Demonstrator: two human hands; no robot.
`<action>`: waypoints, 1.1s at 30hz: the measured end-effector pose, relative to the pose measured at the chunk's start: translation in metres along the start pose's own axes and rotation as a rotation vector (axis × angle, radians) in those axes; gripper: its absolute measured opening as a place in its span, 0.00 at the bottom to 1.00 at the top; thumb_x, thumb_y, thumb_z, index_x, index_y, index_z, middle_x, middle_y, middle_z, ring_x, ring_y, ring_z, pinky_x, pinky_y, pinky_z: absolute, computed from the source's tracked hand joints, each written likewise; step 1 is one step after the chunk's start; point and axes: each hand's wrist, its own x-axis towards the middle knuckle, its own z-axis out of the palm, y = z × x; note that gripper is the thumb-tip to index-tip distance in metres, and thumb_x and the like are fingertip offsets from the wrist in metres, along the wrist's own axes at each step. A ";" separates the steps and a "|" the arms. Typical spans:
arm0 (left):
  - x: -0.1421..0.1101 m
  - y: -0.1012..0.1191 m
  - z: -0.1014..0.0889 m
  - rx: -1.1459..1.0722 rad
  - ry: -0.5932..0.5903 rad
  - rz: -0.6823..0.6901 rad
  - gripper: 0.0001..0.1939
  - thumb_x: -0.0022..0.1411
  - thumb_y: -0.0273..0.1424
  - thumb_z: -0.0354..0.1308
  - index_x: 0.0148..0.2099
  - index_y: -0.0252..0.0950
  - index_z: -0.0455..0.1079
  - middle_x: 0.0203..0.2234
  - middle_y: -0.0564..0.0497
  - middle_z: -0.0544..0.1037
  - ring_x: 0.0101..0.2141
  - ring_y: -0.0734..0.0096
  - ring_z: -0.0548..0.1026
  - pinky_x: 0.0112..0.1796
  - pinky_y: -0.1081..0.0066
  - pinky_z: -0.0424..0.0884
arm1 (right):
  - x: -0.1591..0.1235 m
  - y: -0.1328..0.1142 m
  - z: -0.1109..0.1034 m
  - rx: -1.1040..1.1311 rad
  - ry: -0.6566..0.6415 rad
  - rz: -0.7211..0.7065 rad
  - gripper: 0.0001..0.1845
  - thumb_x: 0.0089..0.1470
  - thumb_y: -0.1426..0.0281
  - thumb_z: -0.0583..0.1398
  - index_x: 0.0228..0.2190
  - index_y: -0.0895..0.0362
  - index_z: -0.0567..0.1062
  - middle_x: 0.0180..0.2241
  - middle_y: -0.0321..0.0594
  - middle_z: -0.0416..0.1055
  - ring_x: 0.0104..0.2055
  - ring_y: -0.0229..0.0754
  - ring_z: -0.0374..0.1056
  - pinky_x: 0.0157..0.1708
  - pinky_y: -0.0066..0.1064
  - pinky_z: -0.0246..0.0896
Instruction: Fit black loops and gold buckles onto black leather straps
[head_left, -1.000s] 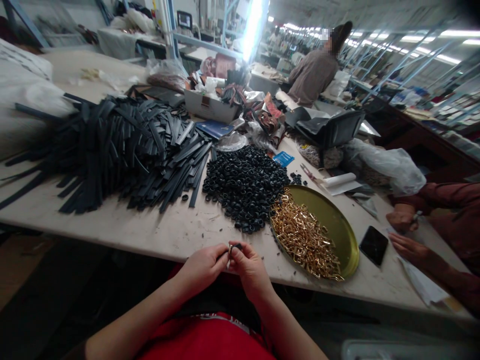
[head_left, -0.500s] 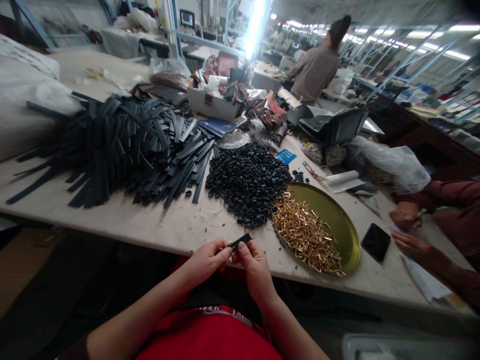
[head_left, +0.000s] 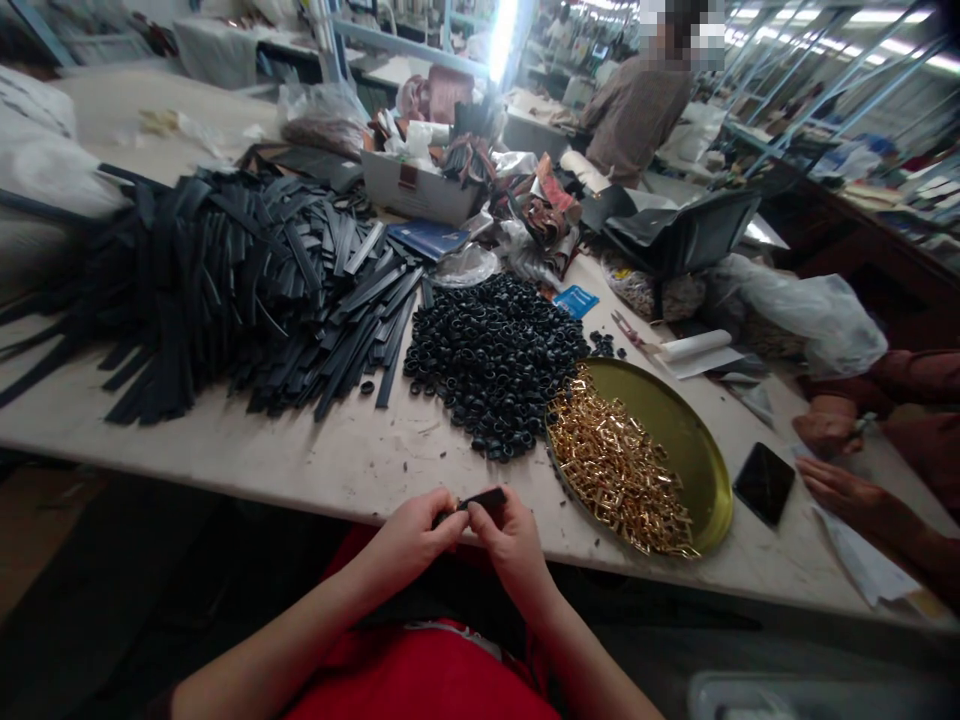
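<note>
Both hands meet at the table's front edge around a short black strap. My left hand is closed on the strap's left end, where a small glint of gold metal shows between the fingers. My right hand pinches the strap, thumb in front and fingers behind. Just beyond them lies a heap of small black loops. Right of the hands, a round gold tray holds a pile of gold-coloured metal buckles. Long black strips are piled on the left.
A phone lies right of the tray, near another person's hands. Small snips, a blue packet and a white box of scraps are farther back. Another person stands behind the table.
Both hands have drawn slightly lower, and the strap has turned, with less of it showing between the fingers. The camera view has shifted a little.
</note>
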 end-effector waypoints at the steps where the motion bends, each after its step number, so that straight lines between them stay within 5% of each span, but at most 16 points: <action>1: 0.000 0.002 -0.001 -0.010 -0.028 -0.004 0.17 0.58 0.42 0.47 0.25 0.35 0.60 0.18 0.58 0.64 0.22 0.75 0.61 0.23 0.76 0.55 | 0.002 0.000 -0.001 0.072 -0.036 0.053 0.09 0.49 0.64 0.57 0.25 0.57 0.65 0.22 0.32 0.62 0.25 0.35 0.58 0.27 0.27 0.55; 3: 0.003 0.003 -0.004 -0.011 -0.054 -0.015 0.18 0.57 0.44 0.48 0.24 0.35 0.61 0.17 0.58 0.65 0.22 0.75 0.62 0.23 0.76 0.56 | 0.005 0.002 0.000 0.160 -0.063 0.095 0.10 0.49 0.62 0.57 0.25 0.56 0.64 0.21 0.30 0.61 0.23 0.34 0.58 0.26 0.26 0.55; 8: 0.016 -0.002 -0.005 0.028 0.005 -0.057 0.21 0.55 0.48 0.48 0.22 0.36 0.59 0.14 0.58 0.63 0.19 0.76 0.62 0.22 0.75 0.56 | 0.004 0.010 0.000 0.017 -0.093 -0.055 0.13 0.54 0.60 0.52 0.27 0.57 0.67 0.22 0.33 0.63 0.25 0.35 0.60 0.26 0.26 0.55; 11: 0.018 -0.003 -0.003 0.027 0.030 -0.057 0.16 0.55 0.44 0.50 0.34 0.35 0.64 0.15 0.59 0.66 0.17 0.75 0.63 0.22 0.75 0.58 | 0.008 0.009 -0.014 -0.092 -0.181 -0.111 0.19 0.58 0.59 0.46 0.28 0.58 0.69 0.24 0.36 0.64 0.27 0.36 0.62 0.27 0.27 0.56; 14: 0.017 0.000 -0.002 0.058 -0.014 0.003 0.16 0.57 0.40 0.48 0.45 0.36 0.64 0.17 0.59 0.67 0.19 0.74 0.65 0.23 0.76 0.59 | 0.025 0.007 -0.035 -0.348 -0.041 -0.183 0.19 0.59 0.60 0.45 0.29 0.57 0.69 0.25 0.37 0.65 0.28 0.38 0.63 0.29 0.28 0.56; 17: 0.015 0.002 -0.001 0.016 -0.042 0.004 0.14 0.58 0.39 0.46 0.40 0.36 0.66 0.16 0.58 0.66 0.18 0.75 0.65 0.22 0.76 0.59 | 0.048 0.009 -0.050 -0.742 0.151 -0.266 0.13 0.56 0.62 0.50 0.31 0.57 0.70 0.30 0.41 0.67 0.32 0.41 0.63 0.33 0.31 0.54; 20: 0.014 -0.001 0.002 -0.084 -0.003 0.005 0.13 0.58 0.39 0.46 0.35 0.35 0.63 0.14 0.59 0.66 0.17 0.75 0.65 0.22 0.76 0.60 | 0.066 0.015 -0.049 -0.919 0.183 -0.243 0.09 0.54 0.64 0.54 0.29 0.56 0.70 0.29 0.42 0.67 0.31 0.42 0.62 0.32 0.31 0.52; 28: 0.009 -0.012 0.004 -0.169 0.118 0.004 0.13 0.55 0.42 0.49 0.29 0.37 0.57 0.12 0.61 0.64 0.14 0.77 0.62 0.18 0.78 0.58 | 0.067 0.017 -0.046 -0.712 0.176 -0.246 0.04 0.49 0.73 0.56 0.24 0.56 0.68 0.27 0.39 0.65 0.31 0.41 0.61 0.34 0.32 0.53; 33: 0.017 -0.003 0.007 -0.178 0.206 0.053 0.13 0.56 0.41 0.49 0.29 0.36 0.58 0.14 0.60 0.65 0.15 0.78 0.63 0.17 0.78 0.60 | 0.054 0.002 -0.049 -0.508 0.152 -0.239 0.05 0.50 0.68 0.55 0.26 0.56 0.68 0.28 0.38 0.65 0.31 0.40 0.62 0.34 0.32 0.57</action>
